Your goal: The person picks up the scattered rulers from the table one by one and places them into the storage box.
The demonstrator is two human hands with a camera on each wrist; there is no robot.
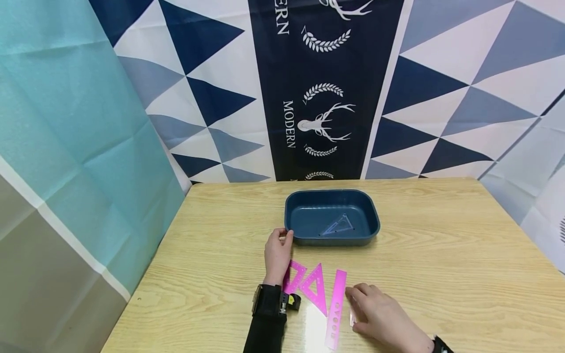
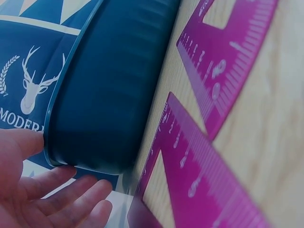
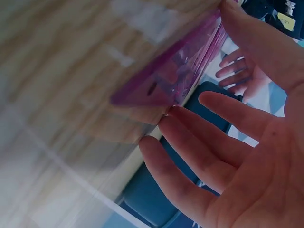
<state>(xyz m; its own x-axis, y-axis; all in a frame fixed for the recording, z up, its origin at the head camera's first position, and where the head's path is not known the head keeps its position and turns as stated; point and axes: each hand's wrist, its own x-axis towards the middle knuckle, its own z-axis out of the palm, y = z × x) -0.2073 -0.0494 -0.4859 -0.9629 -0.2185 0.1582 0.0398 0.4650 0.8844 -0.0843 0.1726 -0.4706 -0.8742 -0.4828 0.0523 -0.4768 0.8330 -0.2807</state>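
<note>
A dark blue plastic tray (image 1: pixel 333 242) stands toward the back of the table, with a clear set square (image 1: pixel 346 226) inside. My left hand (image 1: pixel 278 255) pinches its front left corner, thumb on the rim and fingertips (image 2: pixel 66 171) against the outer wall. A pink protractor (image 1: pixel 295 277), partly behind the left wrist, lies beside a pink set square (image 1: pixel 315 289) and a pink ruler (image 1: pixel 337 309). Right of the ruler, my right hand (image 1: pixel 381 314) reaches down over a clear flat piece (image 1: pixel 352 317), mostly hidden under it. Its fingers are spread and loosely bent, fingertips at the tabletop.
The wooden table (image 1: pixel 450 255) reaches back to a patterned cloth (image 1: pixel 326 98) hung behind it. A teal and grey cloth (image 1: pixel 88 162) hangs along the left side. Each wrist wears a black band, the left one (image 1: pixel 269 299) with a small device.
</note>
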